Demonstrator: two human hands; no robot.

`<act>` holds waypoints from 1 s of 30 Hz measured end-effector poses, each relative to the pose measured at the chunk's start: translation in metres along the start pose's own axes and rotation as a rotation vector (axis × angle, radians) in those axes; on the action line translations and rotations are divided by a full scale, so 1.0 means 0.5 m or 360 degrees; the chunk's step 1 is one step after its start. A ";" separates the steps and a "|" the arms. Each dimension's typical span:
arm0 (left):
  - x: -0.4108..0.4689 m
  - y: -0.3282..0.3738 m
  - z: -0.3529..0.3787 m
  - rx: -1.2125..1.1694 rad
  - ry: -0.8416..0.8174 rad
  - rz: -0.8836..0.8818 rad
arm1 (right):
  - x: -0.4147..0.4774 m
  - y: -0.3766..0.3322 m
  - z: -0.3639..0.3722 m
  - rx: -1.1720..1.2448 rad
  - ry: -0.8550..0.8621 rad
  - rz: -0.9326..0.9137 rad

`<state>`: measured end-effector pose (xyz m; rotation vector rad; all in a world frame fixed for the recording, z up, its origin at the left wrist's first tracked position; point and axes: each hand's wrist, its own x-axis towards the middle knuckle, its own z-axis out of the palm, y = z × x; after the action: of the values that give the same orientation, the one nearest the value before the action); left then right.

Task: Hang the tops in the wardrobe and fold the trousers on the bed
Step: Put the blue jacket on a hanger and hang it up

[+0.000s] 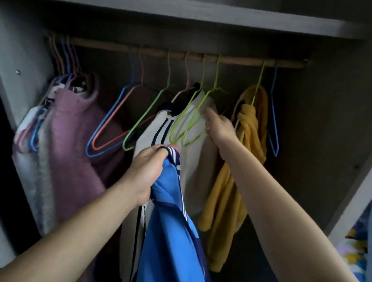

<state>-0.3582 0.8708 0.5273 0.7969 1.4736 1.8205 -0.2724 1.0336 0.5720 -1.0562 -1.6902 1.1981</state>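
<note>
Two green hangers (190, 126) are tangling under our reaching right hand (219, 128), fingers together on one, while our left hand (147, 171), clamping the blue top (172, 238), is risking a drop.

Both our arms reach forward and up, bare to the elbow, a dark sleeve showing on the right upper arm. Our left hand (147, 171) is closed in a tight fist, knuckles up, gripping a bunch of blue top (170, 237). Our right hand (220, 128) stretches higher and farther ahead, wrist straight, fingers (209, 114) curled around a green hanger (188, 126).
</note>
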 end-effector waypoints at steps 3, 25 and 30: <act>0.009 -0.003 -0.031 0.0027 -0.0038 0.0071 | 0.026 -0.017 0.052 0.0090 -0.0113 0.0098; 0.075 -0.024 -0.162 0.0123 -0.0213 0.0012 | 0.049 -0.028 0.132 0.0148 0.0661 -0.0138; 0.080 -0.044 -0.133 0.0275 -0.0191 0.0061 | 0.013 0.013 0.043 0.0054 0.0660 -0.0334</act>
<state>-0.4324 0.8669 0.4959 1.0074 1.5614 1.6582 -0.2934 1.0342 0.5616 -0.9977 -1.4095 0.8051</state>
